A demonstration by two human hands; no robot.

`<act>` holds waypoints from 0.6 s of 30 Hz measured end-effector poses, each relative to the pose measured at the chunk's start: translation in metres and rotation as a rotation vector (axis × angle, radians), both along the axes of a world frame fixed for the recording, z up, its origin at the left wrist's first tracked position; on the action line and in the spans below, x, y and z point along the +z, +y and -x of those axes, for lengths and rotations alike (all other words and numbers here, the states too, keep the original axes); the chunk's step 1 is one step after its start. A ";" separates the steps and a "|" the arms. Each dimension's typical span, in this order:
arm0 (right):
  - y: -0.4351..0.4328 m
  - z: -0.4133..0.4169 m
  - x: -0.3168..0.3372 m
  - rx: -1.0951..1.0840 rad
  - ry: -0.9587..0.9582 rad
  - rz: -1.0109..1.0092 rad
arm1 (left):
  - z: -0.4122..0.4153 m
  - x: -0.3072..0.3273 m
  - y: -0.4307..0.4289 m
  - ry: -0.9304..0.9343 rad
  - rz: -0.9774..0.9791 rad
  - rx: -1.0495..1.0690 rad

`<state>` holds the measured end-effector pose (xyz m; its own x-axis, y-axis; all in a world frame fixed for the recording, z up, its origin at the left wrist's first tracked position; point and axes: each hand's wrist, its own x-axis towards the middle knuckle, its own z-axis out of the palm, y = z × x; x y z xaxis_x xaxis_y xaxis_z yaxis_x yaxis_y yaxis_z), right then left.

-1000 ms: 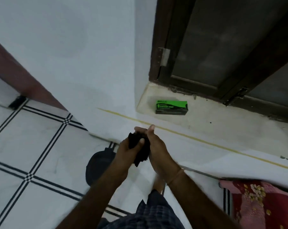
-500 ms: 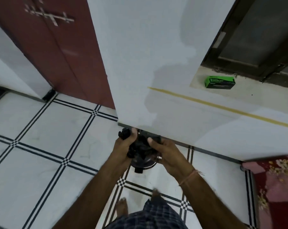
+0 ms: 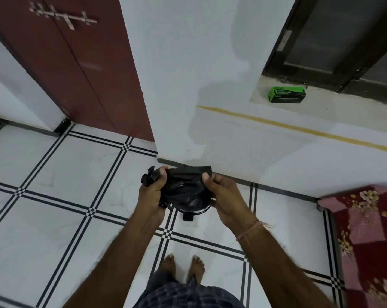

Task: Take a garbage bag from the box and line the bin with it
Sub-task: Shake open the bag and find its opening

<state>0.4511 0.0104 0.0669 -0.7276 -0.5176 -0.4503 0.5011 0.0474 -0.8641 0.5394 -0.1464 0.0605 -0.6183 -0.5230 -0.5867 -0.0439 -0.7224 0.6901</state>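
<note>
**Both hands pulling a black bag open above the bin**

Right now both hands are working the same thing: the left hand (image 3: 151,196) is pinching one bunched corner of the black garbage bag (image 3: 183,192) between thumb and fingers, a crumpled tuft sticking out past its knuckles, while the right hand (image 3: 224,196) is closing its thumb over the opposite top edge. Each grip is narrow and holding plastic, and the upper edge of the bag is stretching in a fairly flat line between them. The rest of the bag is sagging in wrinkled folds below that edge.

Directly underneath, mostly hidden by the bag, a dark round bin (image 3: 188,213) is standing on the floor, only its lower rim and a small black tab showing. A thin thread bracelet (image 3: 250,230) is circling the right wrist.

Further out, the person's bare feet (image 3: 182,266) are standing on the white tiled floor (image 3: 54,196) with black double lines. Behind, a white wall is meeting a dark red door (image 3: 77,63). Well apart, up on a ledge to the right, the green box (image 3: 287,94) is lying on its side beside a dark door frame. A red floral cloth (image 3: 370,241) is lying at the right edge.
</note>
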 end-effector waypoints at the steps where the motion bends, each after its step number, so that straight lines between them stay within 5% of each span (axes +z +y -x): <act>1: -0.002 -0.001 0.000 -0.032 0.022 0.012 | -0.006 -0.002 -0.001 -0.028 0.004 -0.018; 7: -0.018 -0.004 0.008 -0.027 0.212 -0.024 | -0.033 -0.016 -0.020 -0.075 0.009 -0.157; 11: -0.035 -0.005 0.019 0.033 0.297 -0.022 | -0.030 -0.007 -0.032 -0.213 0.373 -0.321; 14: -0.049 -0.003 0.028 0.143 0.330 -0.036 | -0.025 0.014 -0.039 -0.038 0.695 -0.490; 18: -0.065 0.002 0.037 0.174 0.300 -0.028 | -0.016 0.033 -0.057 0.149 0.633 -0.672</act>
<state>0.4486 -0.0542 0.1044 -0.7313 -0.6363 -0.2454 0.2074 0.1353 -0.9689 0.5553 -0.2035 0.0935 -0.9529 -0.2238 -0.2049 -0.1950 -0.0655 0.9786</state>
